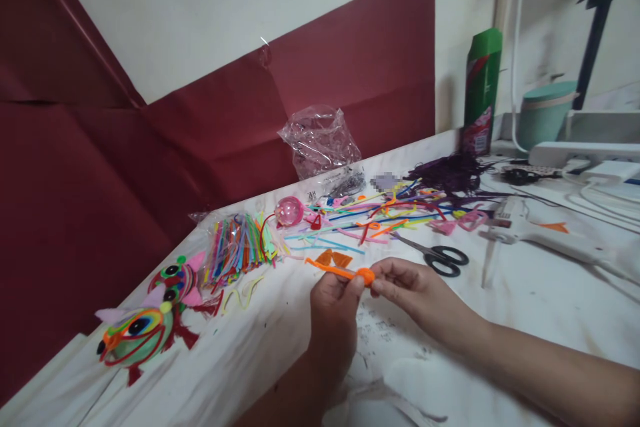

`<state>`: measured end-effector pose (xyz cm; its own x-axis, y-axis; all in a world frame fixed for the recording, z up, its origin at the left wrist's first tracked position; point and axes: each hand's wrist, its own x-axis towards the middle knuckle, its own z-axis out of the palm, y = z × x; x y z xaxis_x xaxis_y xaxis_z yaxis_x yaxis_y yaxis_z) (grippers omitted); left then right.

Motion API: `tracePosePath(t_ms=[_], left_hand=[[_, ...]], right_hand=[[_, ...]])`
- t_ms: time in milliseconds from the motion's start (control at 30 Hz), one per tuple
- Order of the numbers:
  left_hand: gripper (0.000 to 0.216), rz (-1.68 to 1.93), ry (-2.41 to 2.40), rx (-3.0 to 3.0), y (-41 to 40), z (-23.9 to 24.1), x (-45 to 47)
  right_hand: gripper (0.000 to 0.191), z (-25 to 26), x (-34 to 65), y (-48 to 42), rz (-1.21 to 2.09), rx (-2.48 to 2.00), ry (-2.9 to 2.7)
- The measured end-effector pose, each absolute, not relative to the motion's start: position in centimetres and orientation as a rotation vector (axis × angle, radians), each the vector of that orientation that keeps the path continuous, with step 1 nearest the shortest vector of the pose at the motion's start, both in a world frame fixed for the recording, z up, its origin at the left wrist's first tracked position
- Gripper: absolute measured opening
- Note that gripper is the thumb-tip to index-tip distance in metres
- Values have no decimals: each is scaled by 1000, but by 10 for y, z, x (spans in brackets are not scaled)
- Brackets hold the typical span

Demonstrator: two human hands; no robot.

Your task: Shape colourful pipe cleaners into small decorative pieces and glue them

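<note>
two broad surfaces fill most of my view: the dark red paper (75, 200) fixed to the wall, and the white table (525, 320) running below it. across the far middle of the table lies a loose scatter of coloured pipe cleaners (370, 217), with a tangle of purple strands (450, 173) behind it. to the right lies a white glue gun (540, 240), its nozzle pointing toward the scatter. a green bottle (481, 90) stands upright by the wall, and a crumpled clear plastic bag (320, 140) leans against the red paper. left of the scatter sits a packet of pipe cleaners (240, 247) in many colours. near the left edge rest two decorated balls with big eyes, a green ball (137, 333) in front and a red ball (175, 278) just behind it, touching. black-handled scissors (440, 259) lie just beyond my right hand.

my left hand (333, 310) comes up from below, thumb and forefinger pinched tight on the stem of the orange pipe cleaner (345, 272), the other fingers curled in. my right hand (415, 290) meets it from the right, fingertips closed on the small coiled end. the pipe cleaner is held just above the table between both hands, its free end sticking out to the left. just beyond it lie two small orange scraps (333, 257).
</note>
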<state>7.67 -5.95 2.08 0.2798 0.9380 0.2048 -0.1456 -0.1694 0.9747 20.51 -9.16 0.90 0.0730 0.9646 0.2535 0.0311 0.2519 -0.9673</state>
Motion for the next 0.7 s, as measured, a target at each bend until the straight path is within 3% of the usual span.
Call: tracePosePath(t_ms=[433,600,700], left_hand=[[11,964,1041,1811,-48,20,68],[9,796,869,2086,-43,35,59],[9,892,799,1973,-44,35,59]], right_hand=[[24,11,220,-89,669,-1313,-1653],[22,14,223,-88,816,-1291,-1685],[28,13,219,-87,1015,-1132,-1525]])
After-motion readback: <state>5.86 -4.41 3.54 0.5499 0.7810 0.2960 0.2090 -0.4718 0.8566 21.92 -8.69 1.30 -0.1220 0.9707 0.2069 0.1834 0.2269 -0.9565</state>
